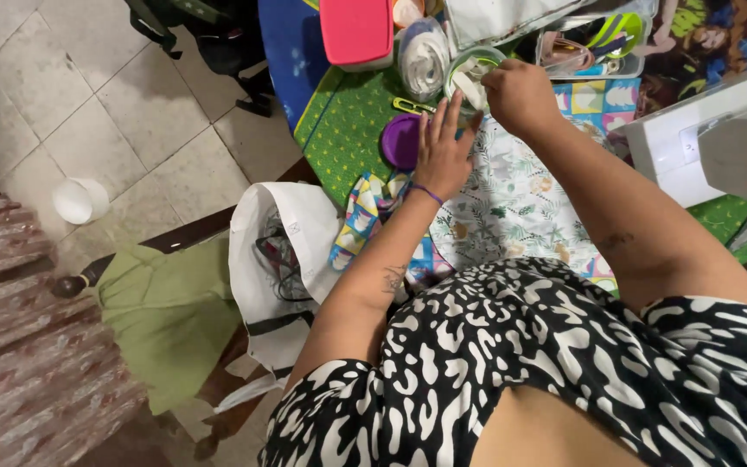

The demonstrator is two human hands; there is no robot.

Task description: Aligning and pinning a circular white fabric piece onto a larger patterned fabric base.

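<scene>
My left hand (441,154) lies flat with fingers spread on the leaf-print fabric (512,203), just right of a purple lid (400,140). My right hand (519,93) is closed, its fingertips inside a small round clear container (469,71) that holds white strips. I cannot see exactly what the fingers pinch. Small yellow-green snips (412,106) lie on the green cloth (347,121) beside the left hand's fingertips.
A pink-lidded box (356,30), a roll of white material (423,56) and a clear tray of tools (590,43) stand at the back. A white sewing machine (711,130) is at the right. A white bag (283,251) hangs off the table's left edge above a green cloth (166,311).
</scene>
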